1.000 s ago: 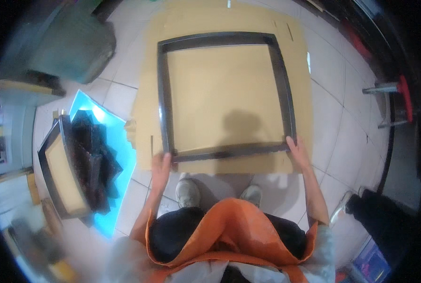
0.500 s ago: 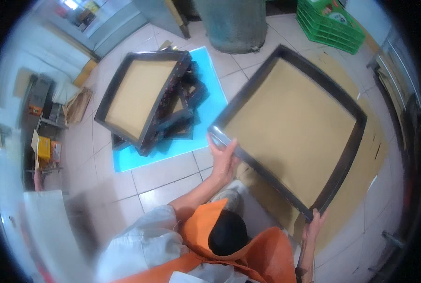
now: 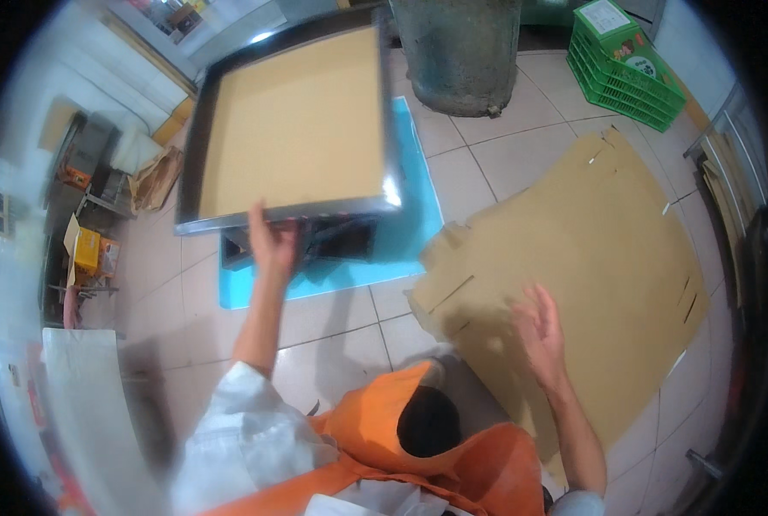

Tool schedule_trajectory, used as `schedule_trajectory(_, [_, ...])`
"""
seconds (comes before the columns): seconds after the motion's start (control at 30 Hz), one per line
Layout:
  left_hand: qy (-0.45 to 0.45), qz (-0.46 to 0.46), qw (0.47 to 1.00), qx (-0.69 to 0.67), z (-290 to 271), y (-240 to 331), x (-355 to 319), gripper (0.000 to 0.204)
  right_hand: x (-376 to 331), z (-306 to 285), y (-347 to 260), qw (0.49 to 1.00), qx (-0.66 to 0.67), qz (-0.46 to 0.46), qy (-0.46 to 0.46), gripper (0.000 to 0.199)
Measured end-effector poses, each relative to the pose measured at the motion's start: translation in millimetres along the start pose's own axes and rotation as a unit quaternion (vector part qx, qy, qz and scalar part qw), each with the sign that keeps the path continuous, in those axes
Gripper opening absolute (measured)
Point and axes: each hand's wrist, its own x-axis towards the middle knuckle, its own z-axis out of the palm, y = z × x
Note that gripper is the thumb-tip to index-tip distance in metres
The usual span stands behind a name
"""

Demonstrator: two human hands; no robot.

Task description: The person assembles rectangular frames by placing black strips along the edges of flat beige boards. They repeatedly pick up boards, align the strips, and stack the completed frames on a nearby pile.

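Observation:
My left hand (image 3: 272,242) grips the near edge of a shallow cardboard tray (image 3: 323,209) with dark walls and a plain brown inside. The tray is at the far left, above a stack of similar dark trays (image 3: 345,241), and hides most of them. A light-blue sheet (image 3: 420,185) lies on the floor under that stack. Over at the right, my right hand (image 3: 539,327) holds nothing, its fingers apart. Below it a flat brown cardboard sheet (image 3: 599,249) with slits and notched edges lies on the tiled floor.
A large grey bin (image 3: 459,60) stands at the far side, with a green plastic crate (image 3: 629,77) to its right. Yellow and orange boxes (image 3: 85,258) sit on a rack at the left wall. Flat cardboard (image 3: 724,189) leans at the right edge.
The tray has moved from above the cardboard sheet leftward, over the stack. My right hand has let go of it, while my left hand still holds it. The cardboard sheet is now uncovered.

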Motion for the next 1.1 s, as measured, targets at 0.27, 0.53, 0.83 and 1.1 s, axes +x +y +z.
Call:
schedule_trajectory(0.27, [0.031,-0.027,0.988,0.147,-98,56,120,0.044,-48,-54,67,0.984,0.03,0.104,0.139,0.047])
schedule_trajectory(0.53, [-0.004,0.057,0.944,0.326,-140,81,135,0.045,-101,-102,102,0.962,-0.068,0.156,0.212,0.034])
schedule_trajectory(0.83, [-0.465,0.309,0.52,0.647,69,-232,-45,0.057,-235,-303,236,0.709,-0.421,0.149,0.546,0.043])
schedule_trajectory(1.1, [-0.343,0.095,0.459,0.814,69,-338,28,0.053,-212,-281,246,0.785,-0.221,0.258,0.518,0.06])
